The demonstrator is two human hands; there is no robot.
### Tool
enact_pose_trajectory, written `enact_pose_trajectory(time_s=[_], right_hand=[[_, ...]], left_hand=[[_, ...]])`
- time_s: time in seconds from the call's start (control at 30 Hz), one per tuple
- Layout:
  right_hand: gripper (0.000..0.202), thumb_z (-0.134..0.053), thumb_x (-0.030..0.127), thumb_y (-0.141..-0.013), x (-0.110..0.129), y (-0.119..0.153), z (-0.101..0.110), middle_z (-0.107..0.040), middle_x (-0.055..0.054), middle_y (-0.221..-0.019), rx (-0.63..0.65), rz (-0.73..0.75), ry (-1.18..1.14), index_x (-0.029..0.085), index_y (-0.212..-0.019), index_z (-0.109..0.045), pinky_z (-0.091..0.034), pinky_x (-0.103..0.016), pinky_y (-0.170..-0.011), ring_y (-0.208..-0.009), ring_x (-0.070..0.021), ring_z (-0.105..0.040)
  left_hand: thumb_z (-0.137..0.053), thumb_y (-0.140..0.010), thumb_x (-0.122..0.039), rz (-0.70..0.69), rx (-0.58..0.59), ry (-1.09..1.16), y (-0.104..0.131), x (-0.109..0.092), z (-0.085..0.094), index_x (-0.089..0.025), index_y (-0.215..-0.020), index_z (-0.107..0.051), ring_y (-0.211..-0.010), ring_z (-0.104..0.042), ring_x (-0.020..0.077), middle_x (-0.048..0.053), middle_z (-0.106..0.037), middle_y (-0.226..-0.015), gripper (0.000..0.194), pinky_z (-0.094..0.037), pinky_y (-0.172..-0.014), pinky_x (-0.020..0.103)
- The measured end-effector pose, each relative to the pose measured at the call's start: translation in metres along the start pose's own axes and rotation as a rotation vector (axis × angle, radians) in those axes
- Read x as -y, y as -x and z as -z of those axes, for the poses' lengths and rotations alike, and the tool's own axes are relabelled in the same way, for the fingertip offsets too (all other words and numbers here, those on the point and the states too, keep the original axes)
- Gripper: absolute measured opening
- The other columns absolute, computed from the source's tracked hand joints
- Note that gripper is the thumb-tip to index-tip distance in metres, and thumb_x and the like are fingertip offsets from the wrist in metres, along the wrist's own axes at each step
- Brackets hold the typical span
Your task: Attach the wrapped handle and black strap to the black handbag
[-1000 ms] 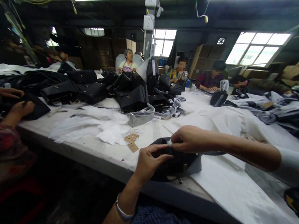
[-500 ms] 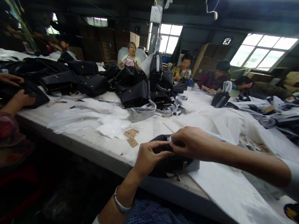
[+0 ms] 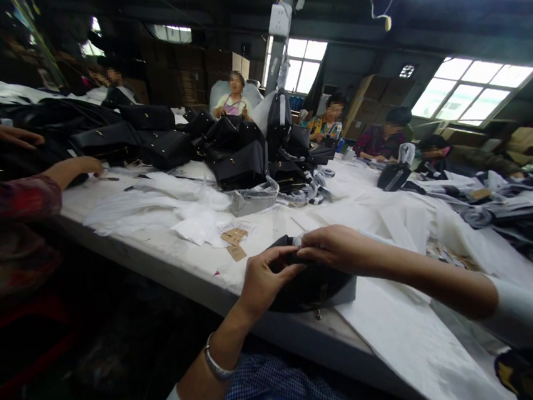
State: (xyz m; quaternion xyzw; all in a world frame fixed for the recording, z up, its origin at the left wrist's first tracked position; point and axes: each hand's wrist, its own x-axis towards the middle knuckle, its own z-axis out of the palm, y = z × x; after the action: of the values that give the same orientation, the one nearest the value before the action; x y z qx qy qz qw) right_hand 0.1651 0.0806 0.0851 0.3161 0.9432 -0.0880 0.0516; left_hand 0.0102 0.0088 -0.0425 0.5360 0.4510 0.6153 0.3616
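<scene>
Our left hand (image 3: 261, 283) and right hand (image 3: 334, 247) were together over a black bag (image 3: 336, 287)
We judged the step to be handling the pale wrap (image 3: 297, 241) at our fingertips, though we could not tell whether either grip was closed; the next move seemed to call for a steady pinch; directly below our hands, at the table edge, the bag lay with its long axis roughly left to right, clasp (image 3: 323, 291) towards us
</scene>
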Motion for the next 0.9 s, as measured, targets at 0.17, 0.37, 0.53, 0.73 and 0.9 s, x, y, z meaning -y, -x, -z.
enact_pose_trajectory(time_s=[0.17,0.37,0.53,0.73,0.9], right_hand=[[0.021,-0.050,0.034,-0.091,0.003,0.006,0.010,-0.069,-0.003,-0.079,0.001,-0.040,0.088,0.022,-0.086,-0.066,-0.034,-0.025,-0.063,-0.072,-0.0171,-0.060],[0.019,-0.051,0.035,-0.092,0.011,-0.003,-0.002,-0.069,-0.005,-0.087,-0.043,0.031,0.121,0.022,-0.091,-0.065,-0.038,-0.027,-0.071,-0.083,-0.0200,-0.062],[0.046,-0.068,0.044,-0.080,0.010,0.002,-0.004,-0.066,-0.009,-0.108,-0.155,0.075,0.207,0.022,-0.118,-0.055,-0.040,-0.034,-0.083,-0.098,-0.0260,-0.060],[0.027,-0.064,0.033,-0.082,0.006,0.004,-0.005,-0.070,-0.005,-0.094,-0.073,0.023,0.234,0.023,-0.107,-0.061,-0.038,-0.030,-0.069,-0.086,-0.0242,-0.064],[0.028,-0.065,0.022,-0.076,0.004,0.003,-0.008,-0.067,-0.004,-0.097,-0.134,0.050,0.135,0.022,-0.103,-0.059,-0.037,-0.026,-0.067,-0.085,-0.0209,-0.062]], left_hand=[[-0.079,-0.069,-0.037,0.030,-0.007,0.008,-0.003,-0.001,0.001,-0.018,-0.101,-0.073,-0.084,-0.069,0.0208,0.005,-0.075,-0.092,0.038,-0.053,-0.077,0.028],[-0.078,-0.072,-0.033,0.000,-0.004,0.011,0.000,-0.006,0.004,-0.020,-0.102,-0.073,-0.095,-0.068,0.0224,0.005,-0.075,-0.099,0.033,-0.051,-0.088,0.031],[-0.068,-0.081,-0.034,0.026,-0.038,0.178,-0.002,-0.007,0.014,-0.019,-0.107,-0.070,-0.109,-0.062,0.0222,0.007,-0.069,-0.115,0.030,-0.047,-0.098,0.032],[-0.072,-0.076,-0.044,0.216,-0.159,0.271,-0.013,-0.002,0.011,-0.016,-0.113,-0.065,-0.060,-0.060,0.0102,0.001,-0.068,-0.073,0.047,-0.048,-0.056,0.019],[-0.076,-0.072,-0.041,0.252,-0.053,0.237,-0.018,-0.008,0.014,-0.015,-0.106,-0.068,-0.056,-0.054,0.0063,-0.001,-0.062,-0.074,0.043,-0.043,-0.053,0.016]])
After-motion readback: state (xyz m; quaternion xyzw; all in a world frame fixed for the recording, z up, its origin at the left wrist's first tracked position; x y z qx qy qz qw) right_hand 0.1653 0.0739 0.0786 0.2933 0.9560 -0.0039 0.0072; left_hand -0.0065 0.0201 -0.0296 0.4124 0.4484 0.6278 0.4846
